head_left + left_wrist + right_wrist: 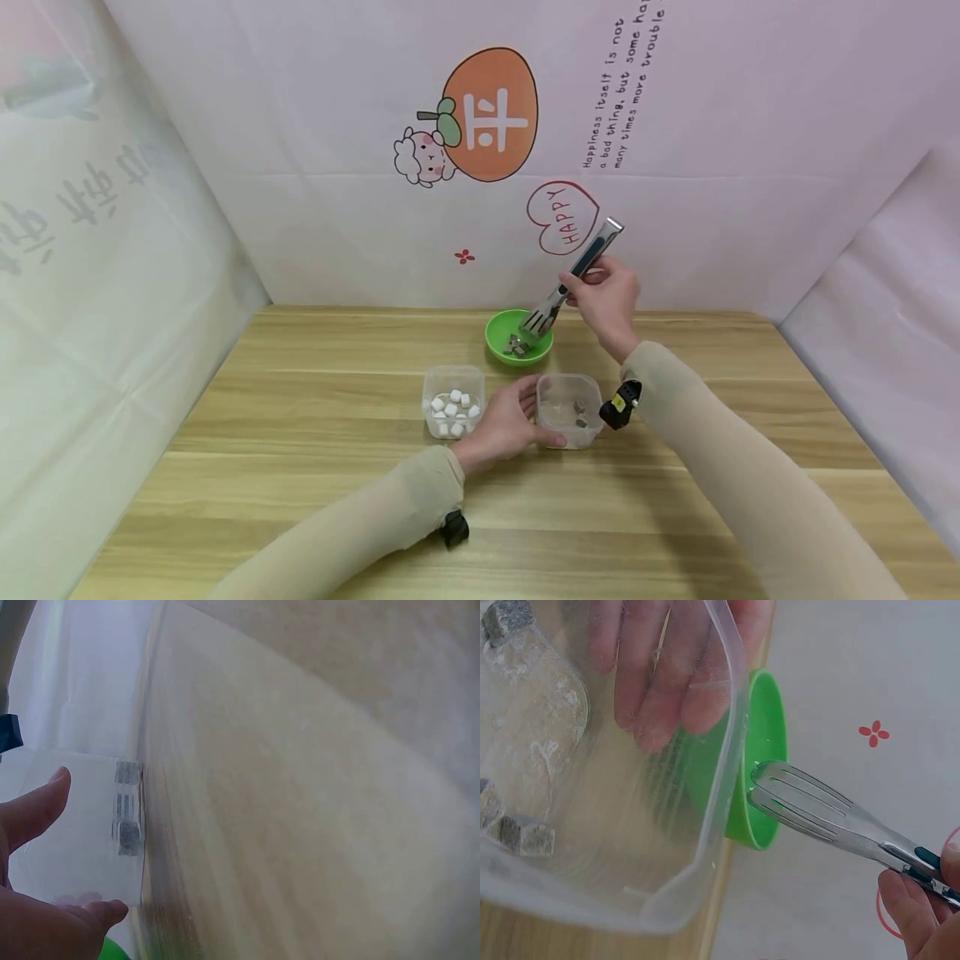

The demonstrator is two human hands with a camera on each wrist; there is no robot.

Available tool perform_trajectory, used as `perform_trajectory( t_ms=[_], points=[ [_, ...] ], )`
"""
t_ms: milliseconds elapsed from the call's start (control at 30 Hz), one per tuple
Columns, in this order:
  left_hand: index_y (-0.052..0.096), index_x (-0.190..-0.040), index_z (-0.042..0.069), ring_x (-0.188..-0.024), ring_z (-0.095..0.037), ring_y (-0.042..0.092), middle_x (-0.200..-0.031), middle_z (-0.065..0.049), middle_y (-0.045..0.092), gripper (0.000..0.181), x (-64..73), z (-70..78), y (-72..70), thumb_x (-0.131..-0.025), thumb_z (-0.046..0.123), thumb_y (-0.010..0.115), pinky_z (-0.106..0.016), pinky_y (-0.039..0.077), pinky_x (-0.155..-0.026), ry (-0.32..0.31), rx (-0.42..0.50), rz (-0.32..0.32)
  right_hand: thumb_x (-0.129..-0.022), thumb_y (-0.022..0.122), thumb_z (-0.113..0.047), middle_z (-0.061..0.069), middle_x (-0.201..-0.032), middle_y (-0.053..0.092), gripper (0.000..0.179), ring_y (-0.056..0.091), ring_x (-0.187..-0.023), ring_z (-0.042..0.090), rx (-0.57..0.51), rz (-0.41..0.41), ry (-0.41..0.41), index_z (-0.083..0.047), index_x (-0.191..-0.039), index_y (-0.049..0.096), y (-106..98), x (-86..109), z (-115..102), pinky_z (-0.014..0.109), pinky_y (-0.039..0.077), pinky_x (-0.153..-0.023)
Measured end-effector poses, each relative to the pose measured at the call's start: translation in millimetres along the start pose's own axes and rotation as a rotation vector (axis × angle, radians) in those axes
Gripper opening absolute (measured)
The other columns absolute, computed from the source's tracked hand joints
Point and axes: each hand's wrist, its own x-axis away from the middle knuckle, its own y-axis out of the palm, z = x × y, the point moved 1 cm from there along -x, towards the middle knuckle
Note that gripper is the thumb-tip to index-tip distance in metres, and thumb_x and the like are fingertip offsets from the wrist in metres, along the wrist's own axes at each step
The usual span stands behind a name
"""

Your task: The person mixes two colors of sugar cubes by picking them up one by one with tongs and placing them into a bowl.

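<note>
My right hand grips a pair of metal tongs by the dark-inset handles. The tongs slant down to the left, their slotted tips inside a green bowl. Several small grey stone-like cubes lie in that bowl. Nearer the person, my left hand holds a clear plastic container from its left side, thumb at the front and fingers at the back. Through its wall, the right wrist view shows the left fingers and a few grey cubes on the bottom.
A second clear container with several white cubes stands just left of my left hand. All stand on a wood-grain table. Behind its back edge hangs a printed white cloth, with more cloth at both sides.
</note>
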Motion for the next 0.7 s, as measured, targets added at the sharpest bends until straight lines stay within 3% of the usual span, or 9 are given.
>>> perform_trajectory(
  t_ms=[233, 467, 700],
  points=[
    [0.039, -0.158, -0.004, -0.145, -0.032, 0.047, -0.158, -0.016, 0.049, 0.105, -0.7, 0.4, 1.1, -0.069, -0.005, 0.095, -0.036, 0.039, -0.121, -0.005, 0.004, 0.000, -0.093, 0.083, -0.011, 0.018, -0.094, 0.074, 0.030, 0.077, -0.071, 0.021, -0.028, -0.039, -0.046, 0.005, -0.114, 0.068, -24, 7.3, -13, 0.037, 0.067, -0.072],
    [0.041, -0.157, -0.002, -0.144, -0.034, 0.048, -0.158, -0.017, 0.049, 0.105, -0.8, 1.2, 2.0, -0.067, -0.006, 0.095, -0.038, 0.040, -0.121, -0.005, -0.011, 0.007, -0.091, 0.084, -0.010, 0.007, -0.085, 0.076, 0.033, 0.075, -0.067, 0.016, -0.040, -0.094, -0.113, 0.009, -0.113, 0.067, -51, 24.5, -30, 0.031, 0.067, -0.069],
    [0.039, -0.158, -0.003, -0.145, -0.033, 0.047, -0.159, -0.017, 0.048, 0.107, -0.7, 1.8, 1.9, -0.067, -0.006, 0.095, -0.038, 0.040, -0.121, -0.014, -0.016, 0.011, -0.092, 0.082, -0.005, 0.005, -0.084, 0.076, 0.028, 0.076, -0.068, 0.016, -0.072, -0.164, -0.174, 0.010, -0.109, 0.066, -73, 42.0, -34, 0.033, 0.067, -0.069]
  ],
)
